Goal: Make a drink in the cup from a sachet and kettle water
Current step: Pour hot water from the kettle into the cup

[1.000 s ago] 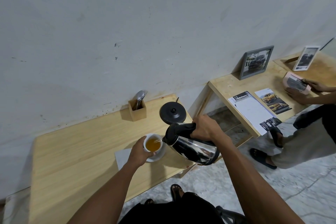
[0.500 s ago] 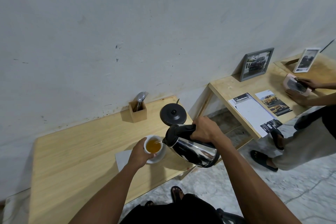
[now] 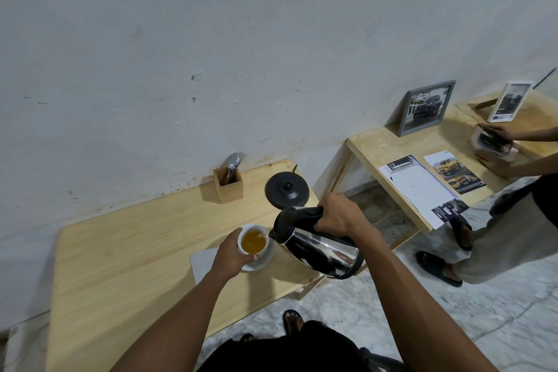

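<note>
A white cup (image 3: pixel 253 241) holding amber liquid stands on a white saucer (image 3: pixel 265 260) on the wooden table (image 3: pixel 126 251). My left hand (image 3: pixel 231 257) wraps around the cup's near side. My right hand (image 3: pixel 339 216) grips the black handle of a steel kettle (image 3: pixel 320 246), which is tilted left with its spout over the cup's rim. A thin stream of water runs into the cup. No sachet is visible.
The black kettle base (image 3: pixel 287 190) sits behind the kettle, beside a wooden holder (image 3: pixel 228 186) with cutlery. A grey mat (image 3: pixel 203 261) lies under my left hand. On a second table (image 3: pixel 389 148) to the right are leaflets and picture frames, and another person sits there.
The kettle stays tilted over the cup and the pouring goes on. Both hands keep their grips; the view has barely shifted.
</note>
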